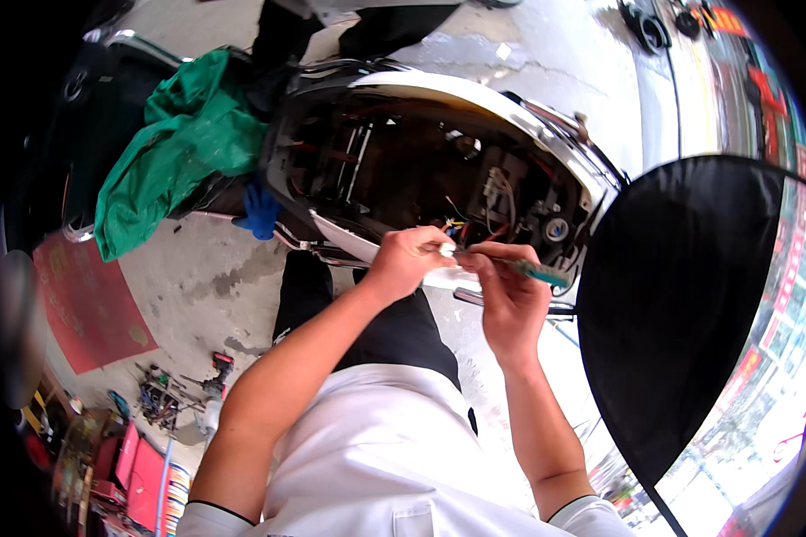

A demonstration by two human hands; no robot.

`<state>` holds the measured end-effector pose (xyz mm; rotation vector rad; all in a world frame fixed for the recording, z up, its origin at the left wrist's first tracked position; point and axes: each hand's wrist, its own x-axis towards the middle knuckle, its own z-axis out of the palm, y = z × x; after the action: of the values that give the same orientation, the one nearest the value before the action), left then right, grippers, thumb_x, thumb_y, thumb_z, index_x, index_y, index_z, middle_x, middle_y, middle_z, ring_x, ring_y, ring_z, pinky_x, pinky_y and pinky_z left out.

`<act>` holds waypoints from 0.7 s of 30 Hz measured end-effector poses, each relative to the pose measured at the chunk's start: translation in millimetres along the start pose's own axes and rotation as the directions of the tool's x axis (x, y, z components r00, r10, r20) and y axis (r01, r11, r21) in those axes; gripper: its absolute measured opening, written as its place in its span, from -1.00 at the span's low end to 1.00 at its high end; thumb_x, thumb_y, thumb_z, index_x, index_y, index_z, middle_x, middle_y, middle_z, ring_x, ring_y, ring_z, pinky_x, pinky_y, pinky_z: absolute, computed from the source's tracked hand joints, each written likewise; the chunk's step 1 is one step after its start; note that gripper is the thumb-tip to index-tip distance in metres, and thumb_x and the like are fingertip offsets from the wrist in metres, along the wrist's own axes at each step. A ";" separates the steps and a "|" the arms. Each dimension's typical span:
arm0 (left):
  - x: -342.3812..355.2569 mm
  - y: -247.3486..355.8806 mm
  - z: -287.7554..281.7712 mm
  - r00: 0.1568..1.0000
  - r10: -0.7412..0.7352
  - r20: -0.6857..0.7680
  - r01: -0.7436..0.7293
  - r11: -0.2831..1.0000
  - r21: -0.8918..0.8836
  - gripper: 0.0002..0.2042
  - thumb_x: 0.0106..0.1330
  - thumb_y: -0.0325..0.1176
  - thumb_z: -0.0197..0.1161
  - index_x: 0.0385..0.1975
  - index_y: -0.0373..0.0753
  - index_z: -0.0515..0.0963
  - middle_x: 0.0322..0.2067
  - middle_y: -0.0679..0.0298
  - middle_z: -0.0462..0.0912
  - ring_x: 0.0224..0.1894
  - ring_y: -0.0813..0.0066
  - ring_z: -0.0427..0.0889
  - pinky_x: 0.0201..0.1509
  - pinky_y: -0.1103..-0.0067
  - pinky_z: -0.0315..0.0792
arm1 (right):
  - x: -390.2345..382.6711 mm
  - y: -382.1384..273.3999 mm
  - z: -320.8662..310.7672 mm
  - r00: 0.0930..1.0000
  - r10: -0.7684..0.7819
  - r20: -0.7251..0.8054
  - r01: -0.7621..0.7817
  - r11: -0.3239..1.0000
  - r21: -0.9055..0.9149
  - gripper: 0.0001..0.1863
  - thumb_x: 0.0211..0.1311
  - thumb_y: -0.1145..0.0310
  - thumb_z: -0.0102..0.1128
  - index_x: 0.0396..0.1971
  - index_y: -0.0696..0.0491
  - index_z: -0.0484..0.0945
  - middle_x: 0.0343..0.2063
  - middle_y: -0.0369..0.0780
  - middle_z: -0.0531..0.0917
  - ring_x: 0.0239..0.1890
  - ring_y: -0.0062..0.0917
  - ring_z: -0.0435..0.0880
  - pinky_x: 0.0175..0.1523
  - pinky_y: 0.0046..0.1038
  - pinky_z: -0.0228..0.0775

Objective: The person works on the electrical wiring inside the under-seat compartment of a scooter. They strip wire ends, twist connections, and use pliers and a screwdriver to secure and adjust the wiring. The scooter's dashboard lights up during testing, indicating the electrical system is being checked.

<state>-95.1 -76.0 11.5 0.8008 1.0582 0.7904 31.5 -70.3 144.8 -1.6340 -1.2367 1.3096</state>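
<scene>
Close to the near edge of an opened white scooter body, both my hands work side by side. My left hand is closed, pinching a small white plug connector between thumb and fingers. Thin coloured wires show just beyond it. In my right hand is a screwdriver with a green handle; its shaft points left toward the connector. Fingers hide part of the shaft, and I cannot tell whether its tip touches the connector. The scooter's dark inside holds more wiring and parts.
A green cloth covers the scooter's left part, with a blue glove below it. A large black shade stands at right. Someone's dark-trousered legs are at the far side. Tools and a red mat lie lower left.
</scene>
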 end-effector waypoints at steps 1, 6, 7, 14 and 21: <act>-1.1 3.1 1.7 0.999 -0.042 0.032 0.041 0.999 0.030 -0.84 0.22 -0.63 0.34 -0.21 -0.35 0.65 -0.29 0.26 0.74 -0.21 0.57 0.73 -0.06 0.65 0.57 | -7.4 15.0 -19.3 0.997 0.038 -0.073 -0.035 0.998 0.044 -0.88 0.37 0.60 0.15 -0.14 0.21 0.50 -0.22 -0.18 0.68 -0.17 -0.62 0.69 -0.10 -0.59 0.54; 0.4 1.1 3.4 0.987 -0.140 0.080 0.132 0.986 0.102 -0.82 0.25 -0.59 0.34 -0.15 -0.34 0.66 -0.30 0.28 0.74 -0.22 0.61 0.69 -0.04 0.66 0.56 | -19.2 43.1 -34.0 0.991 0.033 -0.130 -0.020 0.994 0.103 -0.87 0.35 0.58 0.18 -0.14 0.15 0.54 -0.22 -0.24 0.66 -0.15 -0.64 0.65 -0.12 -0.58 0.50; 1.7 3.8 4.9 0.989 -0.131 0.071 0.118 0.980 0.163 -0.81 0.25 -0.59 0.34 -0.14 -0.34 0.66 -0.29 0.29 0.73 -0.22 0.63 0.68 -0.04 0.66 0.56 | -17.0 47.1 -33.3 0.990 0.046 -0.131 -0.027 0.989 0.143 -0.90 0.33 0.57 0.21 -0.19 0.14 0.56 -0.28 -0.25 0.67 -0.22 -0.63 0.65 -0.17 -0.58 0.50; 6.1 14.7 10.6 0.974 -0.223 0.049 0.210 0.958 0.196 -0.72 0.29 -0.68 0.05 -0.13 -0.34 0.67 -0.24 0.26 0.73 -0.14 0.52 0.74 -0.03 0.66 0.58 | 1.1 57.9 -47.3 0.986 -0.157 -0.063 0.154 0.986 -0.060 -0.89 0.24 0.59 0.26 -0.26 0.13 0.54 -0.36 -0.18 0.69 -0.40 -0.39 0.69 -0.30 -0.48 0.51; 6.6 27.1 9.0 0.971 -0.221 0.088 0.193 0.950 0.246 -0.71 0.30 -0.67 0.04 -0.10 -0.35 0.65 -0.22 0.23 0.74 -0.13 0.52 0.74 0.00 0.63 0.59 | 9.3 58.3 -49.2 0.985 -0.166 0.040 0.169 0.980 -0.102 -0.85 0.18 0.62 0.28 -0.28 0.12 0.53 -0.37 -0.17 0.68 -0.37 -0.27 0.69 -0.32 -0.40 0.50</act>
<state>-89.2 -58.8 34.5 0.9079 1.1251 0.4390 94.0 -77.0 100.6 -1.5489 -1.4509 1.1873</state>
